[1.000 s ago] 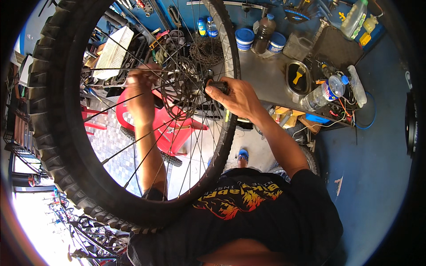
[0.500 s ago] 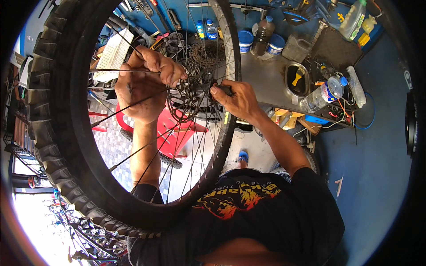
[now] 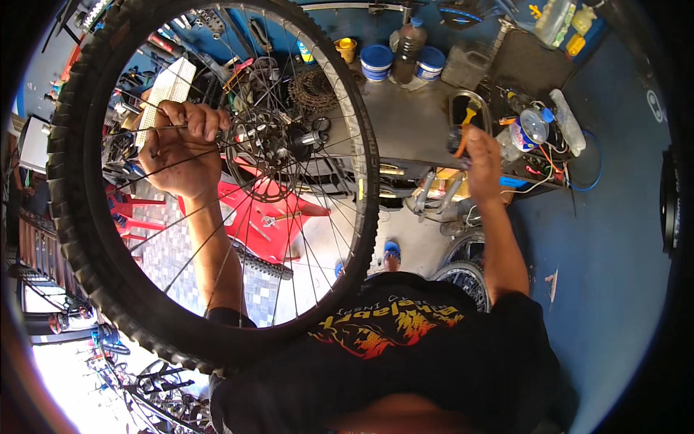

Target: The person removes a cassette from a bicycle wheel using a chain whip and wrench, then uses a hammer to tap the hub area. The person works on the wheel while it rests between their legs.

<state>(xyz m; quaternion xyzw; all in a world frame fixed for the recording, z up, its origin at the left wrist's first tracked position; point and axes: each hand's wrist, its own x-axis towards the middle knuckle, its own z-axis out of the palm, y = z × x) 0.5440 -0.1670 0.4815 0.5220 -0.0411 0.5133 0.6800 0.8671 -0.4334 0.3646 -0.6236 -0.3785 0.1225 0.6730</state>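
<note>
A bicycle wheel with a knobby black tyre (image 3: 76, 181) stands upright before me. My left hand (image 3: 184, 148) reaches behind its spokes, fingers curled round some of them. Close by is the hub (image 3: 307, 139) with a silver axle end, and a disc brake rotor (image 3: 271, 184) around it. My right hand (image 3: 483, 155) is off the wheel, over the bench's front edge. Its fingers are closed on a small black and orange tool (image 3: 457, 141), partly hidden and blurred, beside a metal tray (image 3: 486, 108) with a yellow brush (image 3: 471, 110) in it.
On the metal bench (image 3: 412, 137) are a sprocket cassette (image 3: 314, 90), blue-lidded tubs (image 3: 376, 61), a dark bottle (image 3: 410, 50) and clear plastic bottles (image 3: 567, 123). A red plastic stool (image 3: 267, 224) stands below the wheel. Another bicycle wheel (image 3: 466, 278) is near my feet.
My right hand has left the hub and swung right toward the tray with the tool. My left hand has drawn away from the hub, and the wheel has shifted slightly in view.
</note>
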